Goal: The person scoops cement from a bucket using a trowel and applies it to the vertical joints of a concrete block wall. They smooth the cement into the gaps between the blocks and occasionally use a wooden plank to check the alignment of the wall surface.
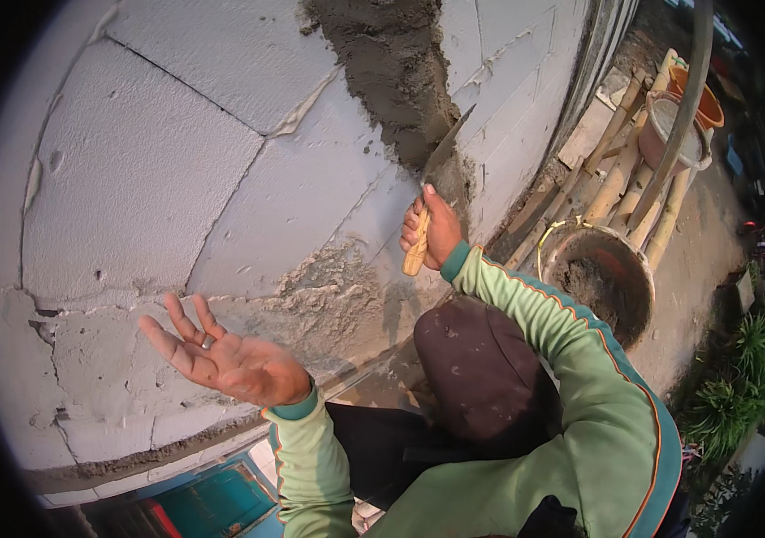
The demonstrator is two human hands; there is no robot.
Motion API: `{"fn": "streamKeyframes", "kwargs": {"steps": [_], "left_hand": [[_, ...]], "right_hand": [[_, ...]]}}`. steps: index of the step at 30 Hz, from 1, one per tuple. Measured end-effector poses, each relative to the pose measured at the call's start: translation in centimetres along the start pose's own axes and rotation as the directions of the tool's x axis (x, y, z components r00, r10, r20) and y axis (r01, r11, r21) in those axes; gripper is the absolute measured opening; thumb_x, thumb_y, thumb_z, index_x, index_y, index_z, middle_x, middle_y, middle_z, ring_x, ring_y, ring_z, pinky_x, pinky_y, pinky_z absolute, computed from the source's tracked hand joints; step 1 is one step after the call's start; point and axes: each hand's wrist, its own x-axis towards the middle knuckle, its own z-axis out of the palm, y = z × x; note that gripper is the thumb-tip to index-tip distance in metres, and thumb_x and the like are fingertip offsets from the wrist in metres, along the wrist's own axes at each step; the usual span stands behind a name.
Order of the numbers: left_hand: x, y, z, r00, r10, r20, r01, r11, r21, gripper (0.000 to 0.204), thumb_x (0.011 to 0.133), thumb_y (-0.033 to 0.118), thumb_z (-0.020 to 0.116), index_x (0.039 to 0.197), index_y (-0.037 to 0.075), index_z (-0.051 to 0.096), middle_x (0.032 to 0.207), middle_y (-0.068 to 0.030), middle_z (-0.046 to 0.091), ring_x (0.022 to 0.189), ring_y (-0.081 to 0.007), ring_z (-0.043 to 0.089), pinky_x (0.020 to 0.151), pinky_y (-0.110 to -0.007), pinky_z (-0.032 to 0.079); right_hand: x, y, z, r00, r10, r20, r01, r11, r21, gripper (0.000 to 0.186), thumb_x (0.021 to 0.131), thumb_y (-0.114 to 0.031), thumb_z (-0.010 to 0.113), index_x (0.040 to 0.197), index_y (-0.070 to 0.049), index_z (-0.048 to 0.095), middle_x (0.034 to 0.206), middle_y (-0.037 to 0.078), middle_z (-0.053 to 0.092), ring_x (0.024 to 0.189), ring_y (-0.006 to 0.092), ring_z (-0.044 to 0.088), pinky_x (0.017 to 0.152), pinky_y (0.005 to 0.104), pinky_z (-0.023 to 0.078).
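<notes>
My right hand (438, 229) is closed round the wooden handle of a trowel (415, 255). The trowel's metal blade points up the wall, against the lower end of a dark strip of wet mortar (382, 63). My left hand (243, 363) holds nothing; its palm is turned up and its fingers are spread, in front of the wall's lower part. Large pale blocks with visible joints make up the wall (140, 170). Below the strip, a rough patch of greyish mortar (328, 291) clings to the wall.
To the right stands a bucket (638, 269) holding mortar. Beyond it lie bamboo poles (611, 193), with a pale-rimmed bucket (651, 148) and an orange bucket (712, 109). A dark brown, rounded cloth-covered shape (481, 363) is between my arms. Green plants (745, 368) grow at far right.
</notes>
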Motion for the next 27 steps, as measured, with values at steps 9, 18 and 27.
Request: {"fn": "streamKeyframes", "kwargs": {"steps": [9,18,27], "left_hand": [[0.3,0.0,0.5,0.999,-0.035,0.009,0.035,0.998,0.058,0.089,0.096,0.068,0.05,0.153,0.002,0.031,0.162,-0.0177,0.029,0.144,-0.0404,0.039,0.115,-0.058,0.036],[0.4,-0.5,0.0,0.999,0.011,0.045,-0.02,0.978,0.208,0.093,0.096,0.076,0.039,0.155,0.005,0.03,0.164,-0.0224,0.022,0.144,-0.039,0.039,0.115,-0.059,0.036],[0.3,-0.1,0.4,0.998,0.019,0.064,-0.032,0.978,0.208,0.095,0.093,0.079,0.038,0.158,0.01,0.029,0.165,-0.0258,0.016,0.145,-0.041,0.038,0.113,-0.059,0.036]], "right_hand": [[3.3,2.8,-8.0,0.867,-0.128,-0.482,-0.074,0.922,-0.379,0.045,0.102,-0.053,0.054,0.09,-0.011,0.047,0.067,0.004,0.049,0.051,0.0193,0.051,0.048,0.0387,0.047],[0.0,0.0,-1.1,0.995,-0.102,0.021,0.104,0.983,-0.149,0.044,0.103,-0.052,0.053,0.09,-0.011,0.045,0.07,0.006,0.053,0.053,0.0196,0.055,0.05,0.039,0.05],[-3.0,-7.1,11.5,0.974,-0.177,0.144,0.213,0.932,-0.293,0.043,0.103,-0.052,0.053,0.091,-0.011,0.046,0.069,0.006,0.053,0.05,0.0183,0.055,0.046,0.0373,0.052]]}}
